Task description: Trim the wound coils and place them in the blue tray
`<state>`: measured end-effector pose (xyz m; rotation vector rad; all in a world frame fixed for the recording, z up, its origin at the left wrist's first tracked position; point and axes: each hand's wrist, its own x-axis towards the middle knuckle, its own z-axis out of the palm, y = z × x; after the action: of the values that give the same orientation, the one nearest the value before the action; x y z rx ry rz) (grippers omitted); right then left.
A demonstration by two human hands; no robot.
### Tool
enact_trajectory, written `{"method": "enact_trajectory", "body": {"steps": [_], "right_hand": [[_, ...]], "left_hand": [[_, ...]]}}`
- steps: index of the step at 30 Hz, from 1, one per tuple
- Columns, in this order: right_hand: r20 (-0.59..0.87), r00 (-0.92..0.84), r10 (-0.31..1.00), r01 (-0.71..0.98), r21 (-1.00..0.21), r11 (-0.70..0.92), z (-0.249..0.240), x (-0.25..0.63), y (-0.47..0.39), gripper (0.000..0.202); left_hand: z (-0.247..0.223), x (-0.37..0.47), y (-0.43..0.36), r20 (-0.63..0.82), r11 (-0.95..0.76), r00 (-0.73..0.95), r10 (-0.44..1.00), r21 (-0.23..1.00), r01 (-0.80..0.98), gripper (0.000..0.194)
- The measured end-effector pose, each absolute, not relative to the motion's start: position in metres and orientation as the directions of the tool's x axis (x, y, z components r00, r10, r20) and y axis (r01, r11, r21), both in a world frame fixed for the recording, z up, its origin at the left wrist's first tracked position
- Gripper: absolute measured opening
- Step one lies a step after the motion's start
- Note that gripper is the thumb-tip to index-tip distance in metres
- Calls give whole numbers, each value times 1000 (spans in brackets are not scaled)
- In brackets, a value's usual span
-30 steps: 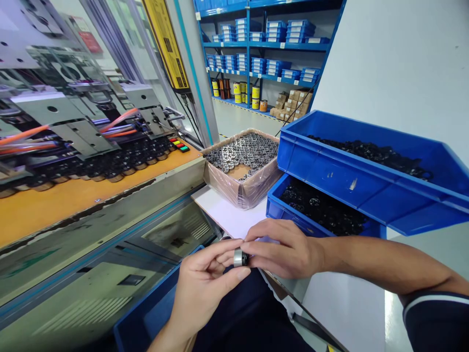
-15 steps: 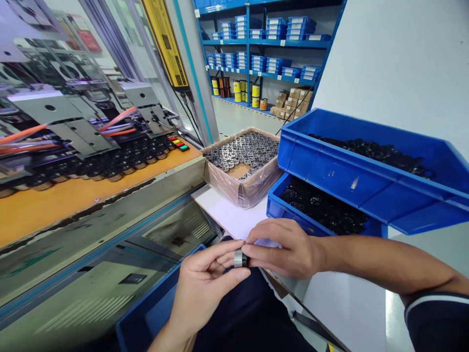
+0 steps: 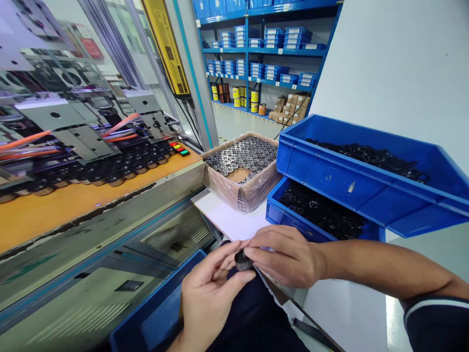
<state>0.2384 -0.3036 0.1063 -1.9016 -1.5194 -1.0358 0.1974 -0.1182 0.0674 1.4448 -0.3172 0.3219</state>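
Observation:
A small round metal core with a black plastic piece on it (image 3: pixel 243 262) is held between both hands above my lap. My left hand (image 3: pixel 212 288) grips its side between thumb and fingers. From the right, my right hand (image 3: pixel 287 256) pinches the black upper side with thumb and fingertips. The fingers hide part of the core, so how far the black piece sits in it is unclear. Just beyond the hands stands a plastic-lined carton (image 3: pixel 240 195) with many metal cores (image 3: pixel 252 151). To its right, a lower blue bin (image 3: pixel 273 212) holds black plastic parts (image 3: pixel 322 210).
An upper blue bin (image 3: pixel 330 178) with more black parts overhangs the lower one. At left is a machine with an orange worktop (image 3: pixel 73 208) bearing rows of black-topped cores (image 3: pixel 98 173). Another blue bin (image 3: pixel 157 313) stands low at left. Blue shelving (image 3: pixel 267 49) is behind.
The core has tilted, so its black top now faces up more toward me. Both hands stay on it and have shifted slightly right and down in view.

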Motion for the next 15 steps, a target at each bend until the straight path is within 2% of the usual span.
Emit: {"method": "enact_trajectory", "body": {"steps": [3,7,9,11,13,15], "right_hand": [[806,179,564,970,-51,-236,105,235,-302,13],[771,212,601,972,-103,-211,102,233,-297,13],[726,187,662,972,-40,-230,110,239,-304,16],[676,178,715,945,85,-315,133,252,-325,25],[651,259,713,848,200,-491,166,273,-361,28],[638,463,616,635,246,-732,196,298,-402,28]], "left_hand": [[69,201,-109,619,-131,784,-48,774,-620,39],[71,205,-101,738,-236,664,-123,628,-742,28],[72,206,-97,753,-282,644,-134,594,-753,25],[73,206,-93,755,-322,640,-142,576,-751,22],[75,206,-89,754,-332,645,-123,581,-743,20],[77,205,-87,751,-301,657,-60,614,-729,19]]}}
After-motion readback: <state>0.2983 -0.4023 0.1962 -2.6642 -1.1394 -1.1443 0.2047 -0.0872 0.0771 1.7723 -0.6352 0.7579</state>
